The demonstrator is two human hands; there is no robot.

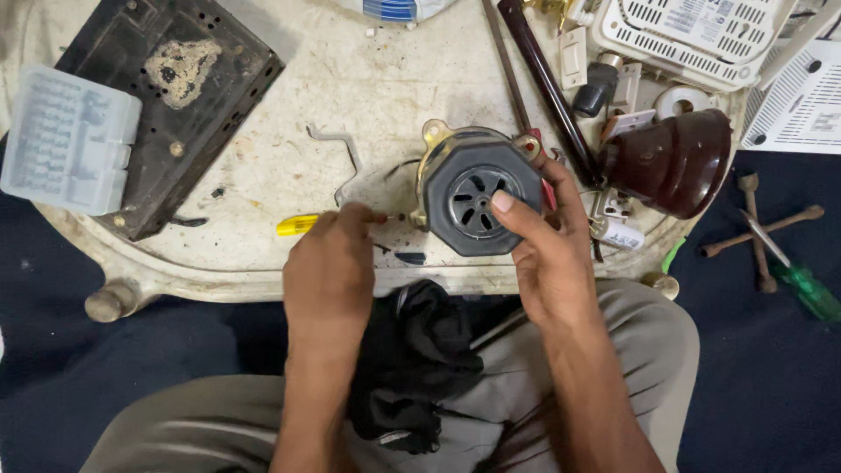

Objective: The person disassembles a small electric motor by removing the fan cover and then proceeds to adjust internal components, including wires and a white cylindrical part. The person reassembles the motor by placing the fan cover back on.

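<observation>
Left hand: your left hand is curled closed around a yellow-handled screwdriver, fingers wrapped over the shaft so only the handle end shows to the left; the tip points right, toward the motor's edge.
Right hand: your right hand is clamped on the motor, thumb pressed flat on its dark vented cap, the other fingers hooked round the far right side.
Motor: one, standing on the worn white table near its front edge, octagonal black cap facing up, metal mounting ears showing at the top.
Screwdrivers: two counted, the yellow one in your grip and a green-handled one lying on the dark floor to the right, well apart.
Cross wrench: one, on the floor just beside the green screwdriver.
Bent metal clip: one, loose on the table left of the motor.
Clear plastic case: one, resting on a black perforated metal cover at the table's left.
Black cloth: one, bunched in your lap between your forearms.
</observation>
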